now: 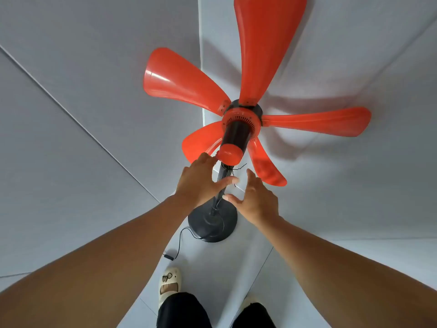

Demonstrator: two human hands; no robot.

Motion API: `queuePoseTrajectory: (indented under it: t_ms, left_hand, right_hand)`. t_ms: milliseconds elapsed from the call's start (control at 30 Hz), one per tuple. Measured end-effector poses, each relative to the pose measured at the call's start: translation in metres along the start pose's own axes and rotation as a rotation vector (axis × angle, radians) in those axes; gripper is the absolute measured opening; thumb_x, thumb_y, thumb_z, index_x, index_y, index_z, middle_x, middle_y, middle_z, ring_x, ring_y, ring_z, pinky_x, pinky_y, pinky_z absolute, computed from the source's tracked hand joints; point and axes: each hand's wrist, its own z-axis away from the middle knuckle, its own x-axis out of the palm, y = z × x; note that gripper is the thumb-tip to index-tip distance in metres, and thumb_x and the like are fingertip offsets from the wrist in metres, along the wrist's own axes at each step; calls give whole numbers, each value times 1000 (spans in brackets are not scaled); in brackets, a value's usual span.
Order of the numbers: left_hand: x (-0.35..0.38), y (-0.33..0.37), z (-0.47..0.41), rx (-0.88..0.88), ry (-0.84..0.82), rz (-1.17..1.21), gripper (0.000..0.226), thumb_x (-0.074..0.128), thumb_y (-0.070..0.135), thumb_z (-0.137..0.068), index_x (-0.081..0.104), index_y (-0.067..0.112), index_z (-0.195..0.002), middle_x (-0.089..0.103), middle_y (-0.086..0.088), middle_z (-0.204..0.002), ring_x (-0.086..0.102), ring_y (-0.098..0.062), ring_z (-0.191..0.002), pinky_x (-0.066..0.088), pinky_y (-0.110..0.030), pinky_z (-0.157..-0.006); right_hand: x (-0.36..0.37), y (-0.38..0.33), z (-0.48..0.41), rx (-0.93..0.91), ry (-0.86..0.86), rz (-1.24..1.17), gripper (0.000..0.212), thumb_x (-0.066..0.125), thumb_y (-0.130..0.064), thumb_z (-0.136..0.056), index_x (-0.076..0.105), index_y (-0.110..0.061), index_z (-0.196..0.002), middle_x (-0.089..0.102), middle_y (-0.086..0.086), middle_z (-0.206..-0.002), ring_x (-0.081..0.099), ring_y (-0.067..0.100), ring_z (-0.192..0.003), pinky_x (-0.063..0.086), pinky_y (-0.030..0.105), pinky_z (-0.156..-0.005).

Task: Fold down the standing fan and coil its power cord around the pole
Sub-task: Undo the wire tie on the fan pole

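Standing upright on the pale floor (71, 209) is the fan (238, 129), viewed from above, its five orange blades (267, 50) spreading out from a black and orange motor housing (236, 136). Its black pole (222, 176) is running down to a round dark base (212, 223), which is sitting flat on the floor. Both hands are reaching toward the upper pole just beneath the housing. The left hand (201, 183) is spreading open, fingers extended, its fingertips lying close to the orange end cap and its thumb crossing in front of the pole; contact is possibly occurring but cannot be confirmed from this angle. The right hand (255, 200) is also spreading open just right of the pole, gripping nothing. The two hands are sitting apart with the pole between them. The power cord (182, 237) is trailing loose from the base across the floor, its plug (168, 256) lying near a slippered foot (169, 284). Thin black wire ends (236, 170) are sticking out beside the pole top.
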Motion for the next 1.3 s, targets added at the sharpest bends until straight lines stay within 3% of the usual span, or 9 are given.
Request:
queuePoseTrajectory:
  t_ms: [200,433,567,667,733,800,967,1100,1300]
  left_hand:
    - [17,-9,-9,-30,6,193,61,66,68,-71,64,22,-112,65,8,-109,58,-13,-92,47,-49,-94]
    - [25,-24,-17,1,43,267,33,68,55,-81,60,32,-104,62,17,-96,56,-7,-87,37,-44,-99]
    - [25,-26,-22,18,41,299,33,67,50,-84,63,25,-106,65,12,-98,55,-9,-88,39,-47,-99]
    - [24,-25,-26,34,7,313,31,69,46,-84,62,24,-104,67,8,-99,53,-10,-87,41,-35,-94]
    - [25,-24,-28,47,-2,340,34,71,41,-84,64,18,-108,67,4,-101,52,-9,-86,39,-24,-85]
    - [26,-26,-28,61,-11,344,35,70,40,-85,65,15,-108,64,6,-98,52,-9,-85,37,-20,-81]
    - [33,-35,-29,132,-24,304,32,67,39,-87,67,14,-108,58,7,-91,51,-13,-82,39,-24,-79]
    - [34,-36,-32,183,4,287,28,69,41,-83,67,16,-96,54,13,-79,50,-12,-75,45,-31,-77]
    - [35,-35,-36,223,35,255,23,73,43,-79,58,28,-88,48,19,-77,46,-10,-74,48,-44,-80]
  right_hand:
    - [22,-1,-24,76,-146,-60,99,54,-78,-73,24,-25,-150,54,4,-141,54,26,-128,47,42,-98]
    - [46,-4,-41,100,-214,-278,82,64,-73,-66,42,-38,-137,63,-5,-131,59,23,-122,51,40,-96]
    - [56,-1,-44,143,-206,-355,79,70,-64,-69,46,-33,-137,66,-4,-128,58,22,-122,49,37,-98]
    - [63,-3,-48,154,-198,-380,73,74,-59,-71,50,-29,-134,69,-2,-121,60,22,-119,49,36,-97]
    - [65,-6,-51,162,-193,-403,71,75,-53,-74,51,-25,-134,67,-1,-126,58,23,-122,46,36,-99]
    - [66,-9,-54,180,-195,-441,65,76,-46,-77,53,-20,-132,65,1,-128,57,23,-124,44,35,-100]
    - [74,-12,-60,221,-194,-498,48,77,-41,-77,63,-18,-116,73,3,-112,64,22,-111,46,33,-95]
    - [85,-10,-66,262,-177,-538,44,78,-45,-71,65,-23,-106,76,3,-100,72,23,-93,52,35,-92]
    - [94,-7,-69,265,-159,-555,43,79,-40,-73,67,-17,-107,76,6,-101,70,22,-99,47,29,-88]
